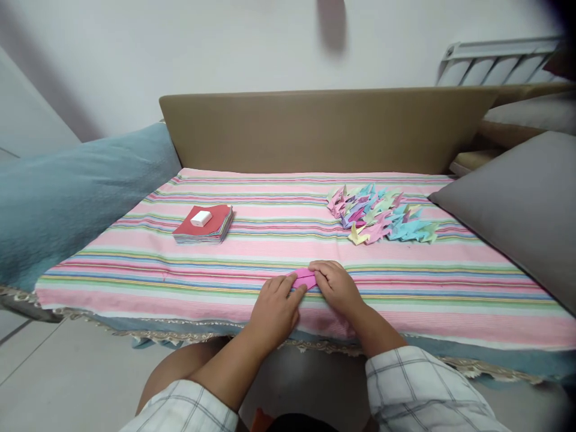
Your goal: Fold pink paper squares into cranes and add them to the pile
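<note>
A small folded piece of bright pink origami paper (305, 278) lies on the striped cloth (180, 306) near its front edge. My left hand (276, 306) rests on its left end, fingers and thumb pressing the paper down. From the other side, my right hand (335, 287) holds the right end between thumb and curled fingers. Part of the paper is hidden under the fingertips. Beyond my right hand, several folded paper cranes (378, 216) in pink, blue, yellow, green and purple sit in a close group.
To the left stands a stack of coloured paper squares (216, 231), red on top, with a small white block (200, 218) on it. A blue-covered armrest (85, 186) borders the left side, a grey cushion (522, 204) the right. A brown backrest (315, 132) rises behind.
</note>
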The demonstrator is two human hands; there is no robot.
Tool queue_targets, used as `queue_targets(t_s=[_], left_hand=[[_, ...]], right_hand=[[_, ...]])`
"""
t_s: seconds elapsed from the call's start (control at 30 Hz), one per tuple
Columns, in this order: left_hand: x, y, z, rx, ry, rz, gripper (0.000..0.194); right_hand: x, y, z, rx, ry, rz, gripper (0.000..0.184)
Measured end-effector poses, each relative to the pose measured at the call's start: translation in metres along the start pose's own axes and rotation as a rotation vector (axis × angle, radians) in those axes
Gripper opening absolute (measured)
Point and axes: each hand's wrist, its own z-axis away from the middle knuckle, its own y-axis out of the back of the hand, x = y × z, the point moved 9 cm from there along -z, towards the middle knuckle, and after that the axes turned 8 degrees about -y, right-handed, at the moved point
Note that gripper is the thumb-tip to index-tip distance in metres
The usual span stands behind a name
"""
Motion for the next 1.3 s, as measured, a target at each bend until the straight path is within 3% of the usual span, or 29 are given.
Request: queue_targets(t_s=[0.3, 0.47, 0.6, 0.73, 1.03, 1.3], left_hand=[[-0.008, 0.005, -0.006, 0.088, 0.021, 0.012, 0.023], [-0.012, 0.004, -0.011, 0.153, -0.014, -0.001, 0.016], [-0.017, 0.002, -0.015, 0.175, -0.069, 0.011, 0.019], [-0.023, -0.005, -0.016, 0.12, -0.072, 0.067, 0.024], [-0.017, 0.002, -0.01, 0.139, -0.183, 0.126, 0.03], [-0.019, -0.002, -0.007, 0.108, -0.213, 0.143, 0.033]], right_hand=[[0.002, 0.003, 0.004, -0.18, -0.029, 0.016, 0.029], [0.002, -0.002, 0.007, -0.232, -0.011, -0.016, 0.016], [-0.005, 0.0, 0.008, -0.182, 0.106, 0.03, 0.015], [-0.012, -0.001, 0.01, -0.172, 0.19, 0.066, 0.016], [-0.006, -0.005, 0.01, -0.211, 0.174, 0.036, 0.016], [-0.001, -0.006, 0.009, -0.232, 0.161, 0.01, 0.015]])
